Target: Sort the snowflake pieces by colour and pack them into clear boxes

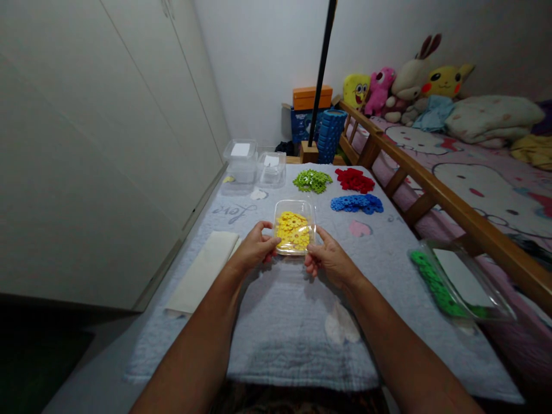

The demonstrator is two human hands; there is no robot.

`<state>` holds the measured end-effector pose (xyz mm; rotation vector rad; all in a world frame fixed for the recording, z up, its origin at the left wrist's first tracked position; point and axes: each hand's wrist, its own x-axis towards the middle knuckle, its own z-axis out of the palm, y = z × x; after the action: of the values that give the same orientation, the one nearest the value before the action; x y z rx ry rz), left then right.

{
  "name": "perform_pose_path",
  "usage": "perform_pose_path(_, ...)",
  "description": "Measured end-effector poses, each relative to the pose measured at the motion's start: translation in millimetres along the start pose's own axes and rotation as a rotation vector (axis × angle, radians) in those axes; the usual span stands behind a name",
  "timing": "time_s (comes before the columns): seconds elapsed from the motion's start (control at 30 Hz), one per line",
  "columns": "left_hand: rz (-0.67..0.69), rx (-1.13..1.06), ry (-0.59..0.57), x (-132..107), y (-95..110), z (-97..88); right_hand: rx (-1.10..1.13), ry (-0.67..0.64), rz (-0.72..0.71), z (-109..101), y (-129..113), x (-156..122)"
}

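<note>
A clear plastic container (295,205) with yellow flower-shaped pieces (294,229) in it is held between my two hands, over the middle of the cloth-covered table. My left hand (257,247) grips its near left corner, thumb on top and fingers curled beneath. At the near right corner, my right hand (328,257) pinches the rim the same way. Whether a lid is fully closed over the yellow pieces I cannot tell. Beyond the container lie loose piles of green pieces (312,180), red pieces (354,180) and blue pieces (357,203).
Stacked clear containers (240,164) stand at the far left, beside another stack (272,169). A folded cream cloth (202,273) lies left. At the right edge sits a container (466,282) with darker green pieces, near a wooden bed rail (425,195). A cabinet wall (107,144) borders the left.
</note>
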<state>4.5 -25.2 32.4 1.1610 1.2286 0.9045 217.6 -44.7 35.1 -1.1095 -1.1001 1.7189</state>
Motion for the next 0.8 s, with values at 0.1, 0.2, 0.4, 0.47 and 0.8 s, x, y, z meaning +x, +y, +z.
perform_pose_path(0.1,-0.003,-0.004,0.01,0,0,0.7,0.014,-0.009,0.014,-1,0,1)
perform_pose_path(0.2,-0.01,-0.005,0.02,1,0,0.9,0.024,0.014,0.022,0,0,2)
perform_pose_path(0.4,-0.016,-0.001,0.049,2,0,1.1,-0.053,0.137,-0.001,3,5,7)
perform_pose_path(0.47,-0.013,0.003,0.06,2,0,1.9,-0.077,0.213,-0.019,3,7,10)
perform_pose_path(0.8,-0.007,0.009,0.085,3,0,4.2,-0.132,0.296,-0.142,1,6,14)
